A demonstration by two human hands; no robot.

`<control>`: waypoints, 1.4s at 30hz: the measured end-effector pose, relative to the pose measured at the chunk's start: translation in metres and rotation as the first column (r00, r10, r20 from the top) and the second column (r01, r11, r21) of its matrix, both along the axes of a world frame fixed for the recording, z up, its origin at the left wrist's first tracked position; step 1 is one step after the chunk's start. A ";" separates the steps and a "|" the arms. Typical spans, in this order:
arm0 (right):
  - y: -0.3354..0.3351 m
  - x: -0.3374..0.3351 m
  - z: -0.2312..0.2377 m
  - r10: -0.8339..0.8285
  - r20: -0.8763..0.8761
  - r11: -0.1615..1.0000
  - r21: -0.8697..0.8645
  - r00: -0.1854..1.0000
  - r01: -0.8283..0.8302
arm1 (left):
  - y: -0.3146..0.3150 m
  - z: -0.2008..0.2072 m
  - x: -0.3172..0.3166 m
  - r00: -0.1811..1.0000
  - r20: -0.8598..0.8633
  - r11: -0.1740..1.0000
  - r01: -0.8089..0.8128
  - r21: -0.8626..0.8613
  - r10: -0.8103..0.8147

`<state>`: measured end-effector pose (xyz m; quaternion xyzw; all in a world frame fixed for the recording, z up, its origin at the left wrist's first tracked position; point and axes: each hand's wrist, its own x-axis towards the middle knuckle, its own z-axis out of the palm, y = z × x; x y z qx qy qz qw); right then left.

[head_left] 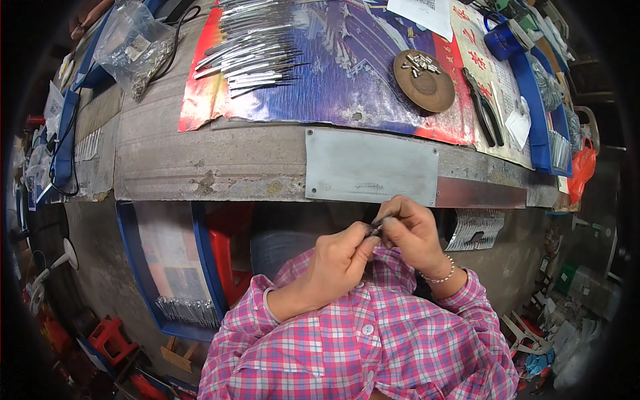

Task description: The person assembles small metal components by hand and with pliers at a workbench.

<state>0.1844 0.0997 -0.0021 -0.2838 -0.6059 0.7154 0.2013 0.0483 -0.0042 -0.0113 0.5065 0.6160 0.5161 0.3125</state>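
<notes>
My left hand (pixel 341 255) and my right hand (pixel 415 235) meet in front of my chest, just off the workbench's front edge. Both are closed in a pinch, fingertips together around something small and dark that I cannot make out. Just beyond them a grey metal plate (pixel 371 163) is fixed to the bench edge. On the bench, a round brown dish (pixel 437 97) holds several short silvery metal pieces (pixel 420 64). Many thin metal rods with dark pointed ends (pixel 257 67) lie in a pile at the far left of the printed sheet (pixel 353 100).
Black-handled pliers (pixel 485 110) lie right of the dish. A blue mug (pixel 507 41) and blue bin (pixel 548 133) stand far right. A clear plastic bag (pixel 133 43) sits far left. Below the bench, a blue tray (pixel 210 273) holds metal rods, next to a red stool (pixel 230 257).
</notes>
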 end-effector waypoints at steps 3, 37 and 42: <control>0.006 0.003 0.000 -0.049 -0.171 0.959 -0.284 0.984 -0.002 | 0.000 0.018 -0.012 0.766 0.637 0.914 0.318 -0.254 -0.090; 0.004 0.000 0.001 0.057 -0.035 0.997 0.047 0.998 -0.055 | -0.011 0.006 -0.015 0.495 0.865 0.874 0.453 -0.173 -0.085; 0.000 0.004 -0.004 0.095 -0.003 0.966 0.242 0.995 -0.092 | -0.011 0.007 -0.013 0.496 0.862 0.870 0.466 -0.161 -0.106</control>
